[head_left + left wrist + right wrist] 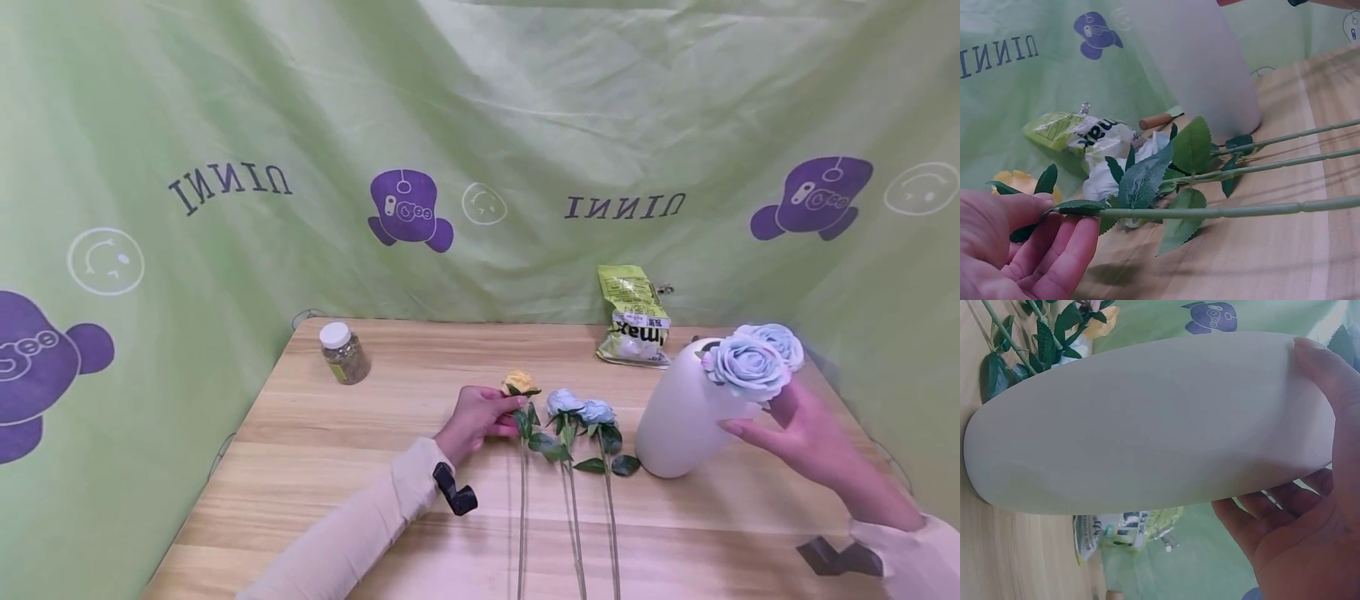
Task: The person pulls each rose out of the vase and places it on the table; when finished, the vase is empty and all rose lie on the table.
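My left hand [483, 419] pinches the stem of a yellow artificial rose [517, 382] just beneath its bloom. The left wrist view shows thumb and fingers closed on that green stem [1241, 210]. Two pale blue artificial roses, one blue rose [562, 402] and another blue rose [597, 412], lie to its right with their stems toward me. On the right stands a white vase [675, 425] with two light blue rose blooms [750, 364] at its mouth. My right hand [813, 437] grips the vase near its top, thumb and fingers on opposite sides in the right wrist view.
A clear jar with a white cap [345, 353] stands at the back left of the wooden table [405, 358]. Behind the vase, a green and white plastic bag [634, 317] rests by the green curtain [480, 83]. A brown handle [1155, 121] lies near the bag.
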Demonstrator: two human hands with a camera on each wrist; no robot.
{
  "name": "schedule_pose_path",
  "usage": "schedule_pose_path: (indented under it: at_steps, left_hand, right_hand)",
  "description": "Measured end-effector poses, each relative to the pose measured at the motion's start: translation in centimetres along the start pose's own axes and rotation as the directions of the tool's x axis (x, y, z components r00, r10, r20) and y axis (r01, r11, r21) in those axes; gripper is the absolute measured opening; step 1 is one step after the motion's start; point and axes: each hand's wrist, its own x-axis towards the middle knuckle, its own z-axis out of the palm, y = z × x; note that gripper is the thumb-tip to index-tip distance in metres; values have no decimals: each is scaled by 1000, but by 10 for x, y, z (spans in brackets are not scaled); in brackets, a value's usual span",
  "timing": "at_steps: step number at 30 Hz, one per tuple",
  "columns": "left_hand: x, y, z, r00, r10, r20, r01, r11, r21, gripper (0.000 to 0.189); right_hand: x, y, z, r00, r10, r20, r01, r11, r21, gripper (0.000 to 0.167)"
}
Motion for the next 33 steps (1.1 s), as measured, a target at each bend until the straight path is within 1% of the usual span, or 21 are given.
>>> schedule_pose_path:
  at_steps: [3, 6, 10, 14, 18, 22, 26, 33]
  left_hand:
    - [-1, -4, 2, 1000, -12, 6, 12, 1000, 7, 13]
    - [-1, -8, 5, 1000, -1, 15, 0, 1000, 14, 14]
    - [-3, -12, 8, 1000, 13, 24, -13, 1000, 15, 10]
    - [-4, -16, 11, 999, 1, 32, -1, 1000, 14, 12]
    - [-2, -19, 12, 999, -8, 32, 7, 1000, 23, 7]
    - [0, -19, 10, 1000, -7, 20, 6, 999, 37, 16]
    - [-1, -17, 9, 1000, -11, 4, 11, 999, 41, 18]
    - [-4, -18, 8, 1000, -17, -3, 17, 1000, 1, 22]
  right_hand:
    - [0, 0, 0, 1000, 6, 4, -6, 1000, -4, 96]
    - [-1, 0, 0, 1000, 18, 2, -18, 1000, -12, 94]
    - [-2, 2, 0, 1000, 24, 1, -24, 1000, -16, 94]
    - [-3, 3, 1, 1000, 25, 1, -25, 1000, -11, 94]
    - [-2, 4, 1, 1000, 13, 6, -13, 1000, -5, 96]
    - [0, 3, 0, 1000, 8, 6, -8, 1000, 5, 97]
    - [1, 2, 0, 1000, 2, 6, -2, 1000, 9, 98]
    - [0, 3, 0, 1000, -2, 3, 2, 1000, 7, 99]
